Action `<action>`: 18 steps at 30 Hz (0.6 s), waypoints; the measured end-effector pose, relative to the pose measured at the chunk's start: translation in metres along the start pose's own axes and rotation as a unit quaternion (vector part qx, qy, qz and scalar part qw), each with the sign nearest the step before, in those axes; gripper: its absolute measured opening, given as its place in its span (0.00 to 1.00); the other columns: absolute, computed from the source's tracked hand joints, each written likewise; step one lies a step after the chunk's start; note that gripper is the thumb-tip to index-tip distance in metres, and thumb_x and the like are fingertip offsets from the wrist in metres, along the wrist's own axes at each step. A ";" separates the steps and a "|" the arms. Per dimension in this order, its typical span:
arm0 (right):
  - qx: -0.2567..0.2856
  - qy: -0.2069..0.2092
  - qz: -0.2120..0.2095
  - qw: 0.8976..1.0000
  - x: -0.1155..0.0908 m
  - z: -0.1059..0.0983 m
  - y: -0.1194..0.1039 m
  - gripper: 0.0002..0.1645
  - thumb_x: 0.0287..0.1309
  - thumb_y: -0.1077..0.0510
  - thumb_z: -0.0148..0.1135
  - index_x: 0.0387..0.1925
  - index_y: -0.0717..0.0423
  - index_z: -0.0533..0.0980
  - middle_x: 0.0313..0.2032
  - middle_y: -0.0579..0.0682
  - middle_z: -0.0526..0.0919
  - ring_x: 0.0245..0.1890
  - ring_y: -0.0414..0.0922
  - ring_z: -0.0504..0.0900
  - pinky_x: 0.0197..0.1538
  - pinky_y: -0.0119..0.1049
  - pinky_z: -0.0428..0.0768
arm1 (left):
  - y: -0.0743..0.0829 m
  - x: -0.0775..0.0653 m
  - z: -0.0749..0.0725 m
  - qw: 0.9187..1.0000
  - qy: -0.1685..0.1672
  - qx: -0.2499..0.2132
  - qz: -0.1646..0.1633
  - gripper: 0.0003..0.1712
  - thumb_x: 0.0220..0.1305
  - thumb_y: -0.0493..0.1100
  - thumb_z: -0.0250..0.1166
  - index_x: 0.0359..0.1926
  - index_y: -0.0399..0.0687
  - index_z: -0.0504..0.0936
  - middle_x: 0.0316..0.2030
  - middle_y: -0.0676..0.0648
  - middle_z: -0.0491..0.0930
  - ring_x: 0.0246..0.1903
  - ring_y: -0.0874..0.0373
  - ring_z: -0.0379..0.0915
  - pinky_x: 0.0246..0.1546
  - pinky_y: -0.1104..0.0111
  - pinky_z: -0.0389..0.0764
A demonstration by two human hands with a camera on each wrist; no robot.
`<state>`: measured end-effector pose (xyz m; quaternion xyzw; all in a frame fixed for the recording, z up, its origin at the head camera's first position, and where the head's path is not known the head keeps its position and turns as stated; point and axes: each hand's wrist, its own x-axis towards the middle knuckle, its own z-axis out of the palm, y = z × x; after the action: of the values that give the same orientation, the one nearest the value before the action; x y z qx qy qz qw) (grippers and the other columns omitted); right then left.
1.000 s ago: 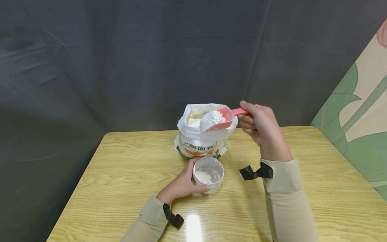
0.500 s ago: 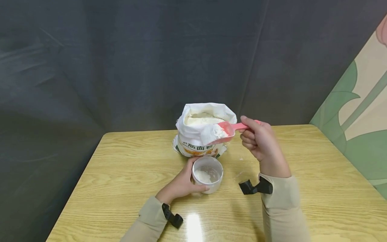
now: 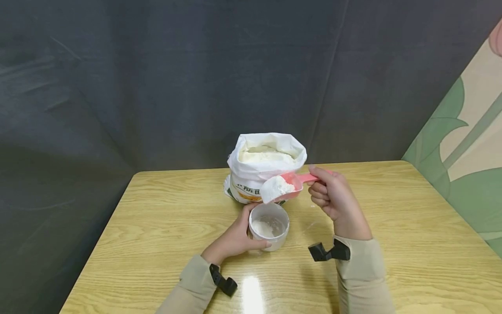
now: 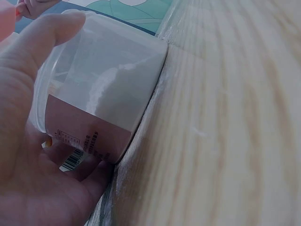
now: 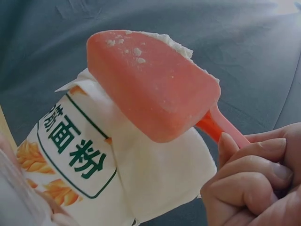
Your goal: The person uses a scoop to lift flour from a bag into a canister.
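My right hand (image 3: 334, 194) grips the handle of a pink scoop (image 5: 155, 89) heaped with white flour (image 3: 279, 186). In the head view the scoop is above the far rim of a clear plastic jar and in front of the flour bag (image 5: 75, 155). My left hand (image 3: 235, 235) curls round the left side of the jar (image 3: 281, 237), thumb across its near side. The left wrist view shows the jar (image 4: 108, 75) standing on the table, some flour at its bottom and a brownish label low on its wall. The bag's white top is rolled down, with flour inside.
The wooden table (image 3: 157, 226) reaches back to a dark curtain (image 3: 219, 78). A wall with painted leaves (image 3: 470, 165) stands at the right. Small traces of flour lie on the table right of the jar.
My right hand has lowered the loaded scoop from over the bag's mouth toward me, down to the jar's far rim. The left hand and jar have stayed in place.
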<state>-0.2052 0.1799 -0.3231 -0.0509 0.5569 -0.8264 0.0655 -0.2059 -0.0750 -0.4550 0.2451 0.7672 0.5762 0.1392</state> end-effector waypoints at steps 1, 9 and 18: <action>0.001 -0.001 0.002 1.000 0.000 -0.001 0.001 0.31 0.78 0.60 0.43 0.16 0.54 0.78 0.11 0.41 0.54 0.11 0.36 0.48 0.18 0.29 0.44 | 0.000 0.000 0.000 1.000 0.000 0.001 -0.001 0.60 0.49 0.43 0.82 0.75 0.55 0.52 0.70 0.45 0.61 0.71 0.49 0.58 0.72 0.51 0.58; -0.019 -0.019 0.031 0.999 0.003 -0.006 0.005 0.31 0.78 0.60 0.44 0.16 0.55 0.79 0.10 0.39 0.58 0.12 0.36 0.49 0.19 0.29 0.45 | -0.003 0.000 0.000 1.000 -0.002 0.013 -0.001 0.60 0.49 0.44 0.82 0.75 0.56 0.51 0.71 0.45 0.60 0.71 0.48 0.58 0.71 0.50 0.58; -0.095 -0.014 0.062 0.993 0.009 -0.010 0.011 0.27 0.76 0.59 0.49 0.18 0.53 0.79 0.10 0.39 0.60 0.11 0.33 0.56 0.18 0.27 0.50 | 0.000 0.001 -0.001 1.000 -0.001 0.019 -0.011 0.61 0.49 0.44 0.82 0.74 0.56 0.51 0.72 0.47 0.58 0.71 0.51 0.57 0.71 0.53 0.58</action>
<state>-0.2152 0.1833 -0.3366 -0.0338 0.6341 -0.7633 0.1189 -0.2070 -0.0752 -0.4550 0.2398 0.7803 0.5601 0.1412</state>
